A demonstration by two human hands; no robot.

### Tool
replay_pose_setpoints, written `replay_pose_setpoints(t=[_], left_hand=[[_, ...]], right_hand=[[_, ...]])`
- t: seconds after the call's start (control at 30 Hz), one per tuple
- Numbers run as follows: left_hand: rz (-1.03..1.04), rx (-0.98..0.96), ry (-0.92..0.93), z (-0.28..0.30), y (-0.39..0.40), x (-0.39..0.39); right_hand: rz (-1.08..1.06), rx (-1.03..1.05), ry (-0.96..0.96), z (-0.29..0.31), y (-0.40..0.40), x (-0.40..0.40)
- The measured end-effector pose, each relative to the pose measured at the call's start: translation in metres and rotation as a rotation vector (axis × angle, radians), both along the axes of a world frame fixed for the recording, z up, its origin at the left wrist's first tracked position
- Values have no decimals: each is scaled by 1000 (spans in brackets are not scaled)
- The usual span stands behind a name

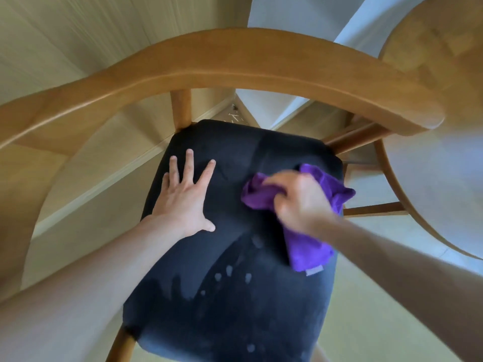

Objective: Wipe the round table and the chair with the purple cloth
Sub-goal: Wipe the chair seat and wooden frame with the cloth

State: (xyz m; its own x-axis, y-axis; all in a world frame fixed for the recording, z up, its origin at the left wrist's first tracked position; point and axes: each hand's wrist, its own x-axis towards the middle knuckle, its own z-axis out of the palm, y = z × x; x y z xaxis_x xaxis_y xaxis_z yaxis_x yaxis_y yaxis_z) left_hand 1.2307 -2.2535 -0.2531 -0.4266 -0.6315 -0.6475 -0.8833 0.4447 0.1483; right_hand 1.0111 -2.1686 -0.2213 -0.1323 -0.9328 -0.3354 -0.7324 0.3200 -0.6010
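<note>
Seat first: the dark navy upholstered seat (235, 231) of the curved-backed wooden chair (209, 61) runs lengthwise away from you, and pale spots mark its near end, by my reading unwiped. The round wooden table (444, 61) stands well off to your right. Your crumpled purple microfibre cloth (308, 246) lies on the seat's right half, its long axis pointing toward you. Your right hand (300, 199), blurred, grips the cloth's far end. Your left hand (183, 197) presses flat on the seat's left half, fingers spread, holding nothing.
</note>
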Motion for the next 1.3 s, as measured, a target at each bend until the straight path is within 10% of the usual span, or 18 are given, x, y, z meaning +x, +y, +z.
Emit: replay_pose_setpoints(t=[0.17, 0.37, 0.7, 0.97, 1.3], left_hand=[[39, 3, 19, -4, 3, 0], [31, -4, 20, -6, 3, 1], [10, -13, 46, -6, 5, 6], [-116, -25, 119, -6, 14, 29], [-279, 21, 44, -10, 27, 63]], right_hand=[[-660, -2, -173, -20, -81, -28], [-108, 34, 387, -53, -57, 46], [314, 212, 222, -34, 85, 77], [-630, -74, -35, -23, -18, 42], [54, 52, 317, -56, 37, 112]])
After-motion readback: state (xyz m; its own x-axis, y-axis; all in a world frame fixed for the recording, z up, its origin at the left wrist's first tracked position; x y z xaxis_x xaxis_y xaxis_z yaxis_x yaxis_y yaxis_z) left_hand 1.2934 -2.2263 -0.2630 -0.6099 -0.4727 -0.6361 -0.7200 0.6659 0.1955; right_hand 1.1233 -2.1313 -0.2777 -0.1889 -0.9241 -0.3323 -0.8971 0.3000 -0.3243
